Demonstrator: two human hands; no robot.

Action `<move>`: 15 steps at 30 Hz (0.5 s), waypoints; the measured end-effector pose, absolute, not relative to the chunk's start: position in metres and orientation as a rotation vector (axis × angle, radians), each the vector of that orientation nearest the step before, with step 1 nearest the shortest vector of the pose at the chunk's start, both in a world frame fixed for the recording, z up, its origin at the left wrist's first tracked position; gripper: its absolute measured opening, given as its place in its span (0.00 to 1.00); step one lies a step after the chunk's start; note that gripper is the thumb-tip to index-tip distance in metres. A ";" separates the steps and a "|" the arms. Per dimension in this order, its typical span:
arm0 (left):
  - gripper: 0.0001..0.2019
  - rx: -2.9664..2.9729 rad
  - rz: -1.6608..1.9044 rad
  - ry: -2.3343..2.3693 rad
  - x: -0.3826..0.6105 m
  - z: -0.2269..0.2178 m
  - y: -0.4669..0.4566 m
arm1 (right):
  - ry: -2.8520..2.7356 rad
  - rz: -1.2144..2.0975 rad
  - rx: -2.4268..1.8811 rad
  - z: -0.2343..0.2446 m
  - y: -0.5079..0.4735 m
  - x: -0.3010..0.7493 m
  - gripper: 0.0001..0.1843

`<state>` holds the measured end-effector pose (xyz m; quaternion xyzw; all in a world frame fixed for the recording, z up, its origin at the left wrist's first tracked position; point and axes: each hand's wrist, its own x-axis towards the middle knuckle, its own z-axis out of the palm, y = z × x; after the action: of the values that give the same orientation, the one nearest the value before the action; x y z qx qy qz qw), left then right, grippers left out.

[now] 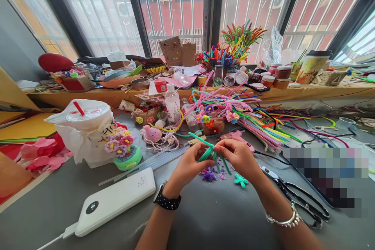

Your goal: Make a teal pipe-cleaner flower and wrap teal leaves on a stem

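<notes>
Between my two hands is a bundle of green pipe cleaners (208, 150), bent and crossed, with one end sticking up to the left and others hanging down. My left hand (191, 162) is closed around the bundle from the left. With thumb and finger, my right hand (236, 154) pinches it near the crossing point. On the table just below lies a finished-looking green pipe-cleaner flower (240, 180). Purple and pink fuzzy scraps (209, 174) are scattered under my hands. Scissors with black handles (301, 197) rest beside my right forearm.
A white power bank (117, 202) with a cable lies left. Behind it stand a bagged cup (84, 125) and a pipe-cleaner flower pot (128, 159). Loose pipe cleaners (263, 127) spread at the back right, near a pink glue gun (238, 137). A blurred-out device (322, 179) lies right.
</notes>
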<state>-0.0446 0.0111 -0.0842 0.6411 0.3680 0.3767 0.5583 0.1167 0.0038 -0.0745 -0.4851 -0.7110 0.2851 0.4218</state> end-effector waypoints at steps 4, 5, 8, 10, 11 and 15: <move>0.13 1.671 0.909 0.905 -0.047 -0.081 0.011 | -1.825 0.586 -1.246 -0.074 0.002 0.115 0.12; 0.12 1.737 0.924 0.934 -0.048 -0.081 0.011 | -1.832 0.559 -1.254 -0.074 0.002 0.115 0.12; 0.09 1.926 1.014 1.052 -0.048 -0.084 0.012 | -1.849 0.530 -1.266 -0.074 0.001 0.115 0.12; 0.08 2.006 1.092 1.131 -0.048 -0.086 0.014 | -1.855 0.552 -1.245 -0.074 0.000 0.115 0.12; 0.07 2.028 1.123 1.154 -0.047 -0.088 0.015 | -1.859 0.570 -1.223 -0.074 0.000 0.115 0.12; 0.06 1.983 1.154 1.129 -0.045 -0.089 0.015 | -1.873 0.656 -1.105 -0.076 -0.001 0.113 0.11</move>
<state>-0.0446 0.0153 -0.0891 0.7425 0.4229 0.4323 0.2882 0.1131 -0.0006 -0.0764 -0.4410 -0.7477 0.2619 0.4217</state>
